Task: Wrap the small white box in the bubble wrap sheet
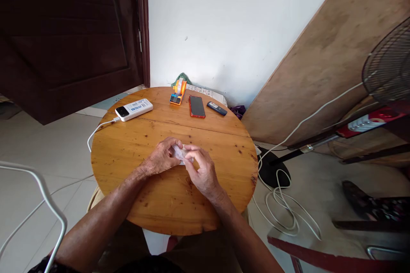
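Both hands meet over the front half of a round wooden table (173, 204). Between them is a small, pale, crinkled piece (180, 153) that looks like thin paper or plastic; its exact kind is too small to tell. My left hand (162, 156) grips its left side, thumb below and fingers curled above. On the other side, my right hand (202, 167) pinches its right edge between thumb and fingertips. The fingers cover part of the piece.
Along the table's far side lie a white power bank (134, 109) with a cable, an orange tape dispenser (178, 92), a red-edged phone (196, 106) and a small dark handset (217, 108). A standing fan (389, 62) and coiled white cable (282, 204) are at right.
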`<state>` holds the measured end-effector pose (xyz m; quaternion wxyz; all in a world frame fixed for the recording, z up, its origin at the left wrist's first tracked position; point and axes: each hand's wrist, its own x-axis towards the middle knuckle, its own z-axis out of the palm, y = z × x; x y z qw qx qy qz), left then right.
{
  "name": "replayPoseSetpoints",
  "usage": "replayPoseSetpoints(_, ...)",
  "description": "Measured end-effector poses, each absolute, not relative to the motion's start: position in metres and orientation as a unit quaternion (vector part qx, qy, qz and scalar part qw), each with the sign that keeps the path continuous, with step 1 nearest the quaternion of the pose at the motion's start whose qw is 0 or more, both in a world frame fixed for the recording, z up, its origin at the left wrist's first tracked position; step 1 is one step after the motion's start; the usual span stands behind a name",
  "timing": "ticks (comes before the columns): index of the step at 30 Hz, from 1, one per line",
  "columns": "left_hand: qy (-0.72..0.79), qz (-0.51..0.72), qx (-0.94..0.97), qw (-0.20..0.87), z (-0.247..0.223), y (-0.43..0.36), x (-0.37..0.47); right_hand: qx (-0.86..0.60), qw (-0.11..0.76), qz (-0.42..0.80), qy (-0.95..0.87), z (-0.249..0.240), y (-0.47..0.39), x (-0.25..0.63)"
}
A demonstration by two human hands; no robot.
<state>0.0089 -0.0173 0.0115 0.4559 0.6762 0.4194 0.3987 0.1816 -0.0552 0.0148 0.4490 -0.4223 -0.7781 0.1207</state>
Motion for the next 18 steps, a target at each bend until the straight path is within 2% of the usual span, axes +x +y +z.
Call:
replayPoseSetpoints(3,0.441,0.396,0.628,0.504,0.014,-0.015,0.008,-0.447,0.430,0.234,-0.748,0.033,-0.047,0.185)
replayPoseSetpoints(6,0.442,0.386,0.580,0.565,0.015,-0.013,0.005,-0.453,0.353,0.339,-0.745,0.052,-0.039,0.189)
replayPoseSetpoints(10,0.462,0.350,0.560,0.592,0.015,-0.009,0.003,-0.440,0.308,0.383,-0.752,0.056,-0.033,0.190)
replayPoseSetpoints(13,0.485,0.331,0.570,0.575,0.015,-0.009,0.003,-0.445,0.328,0.385,-0.739,0.043,-0.030,0.187)
replayPoseSetpoints(18,0.505,0.348,0.658,0.438,0.022,-0.016,-0.001,-0.465,0.374,0.425,-0.681,0.026,-0.025,0.188)
